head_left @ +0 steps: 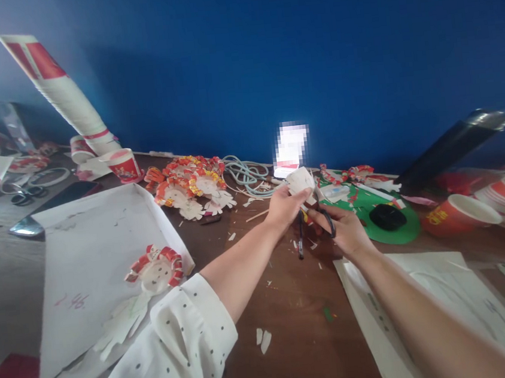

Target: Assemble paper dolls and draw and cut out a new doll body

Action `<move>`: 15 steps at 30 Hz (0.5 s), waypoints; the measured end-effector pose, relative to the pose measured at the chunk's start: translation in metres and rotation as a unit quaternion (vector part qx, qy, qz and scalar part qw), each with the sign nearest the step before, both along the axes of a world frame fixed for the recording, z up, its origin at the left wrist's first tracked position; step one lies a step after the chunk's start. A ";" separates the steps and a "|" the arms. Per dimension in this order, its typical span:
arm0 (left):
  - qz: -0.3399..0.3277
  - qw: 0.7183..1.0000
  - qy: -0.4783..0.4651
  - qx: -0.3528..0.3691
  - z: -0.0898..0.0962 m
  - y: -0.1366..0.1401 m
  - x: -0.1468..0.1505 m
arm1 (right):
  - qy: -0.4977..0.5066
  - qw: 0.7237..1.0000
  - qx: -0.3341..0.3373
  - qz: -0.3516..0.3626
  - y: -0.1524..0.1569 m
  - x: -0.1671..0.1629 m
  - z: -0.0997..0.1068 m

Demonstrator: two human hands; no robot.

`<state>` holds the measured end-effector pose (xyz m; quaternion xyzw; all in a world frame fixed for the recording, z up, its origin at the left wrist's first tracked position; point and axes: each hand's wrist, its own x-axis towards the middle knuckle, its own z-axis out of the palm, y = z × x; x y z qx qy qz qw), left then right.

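Above the brown table, my left hand point(285, 205) is closed on a piece of white paper point(300, 183). My right hand point(347, 228) grips a pair of scissors point(328, 223) by dark handles, their blades close to the paper's lower right edge. Whether the blades touch the paper I cannot tell. Below my hands a thin dark pen-like stick point(301, 241) lies on the table. Small white paper scraps point(265, 340) are scattered around. Just beyond the paper stands a lit phone screen point(291, 146), its picture blurred out.
Paper dolls with red and yellow curls point(198, 182) lie piled left of a coiled cable point(246, 171). A white box lid point(98, 229) holds another doll point(157, 274). Cup stacks point(67, 103) lean left; a red cup point(458, 215) lies right, beside a green sheet point(371, 203).
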<state>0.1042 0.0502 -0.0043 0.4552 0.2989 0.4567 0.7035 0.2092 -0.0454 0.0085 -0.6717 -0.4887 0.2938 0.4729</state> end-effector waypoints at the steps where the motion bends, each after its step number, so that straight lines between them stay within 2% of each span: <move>1: 0.000 1.000 0.002 0.001 0.000 0.000 0.000 | 0.000 1.000 -0.001 -0.001 0.000 0.000 0.001; 15: 0.003 1.000 0.010 -0.006 0.000 0.002 0.000 | -0.017 1.000 -0.011 -0.012 0.000 0.003 0.000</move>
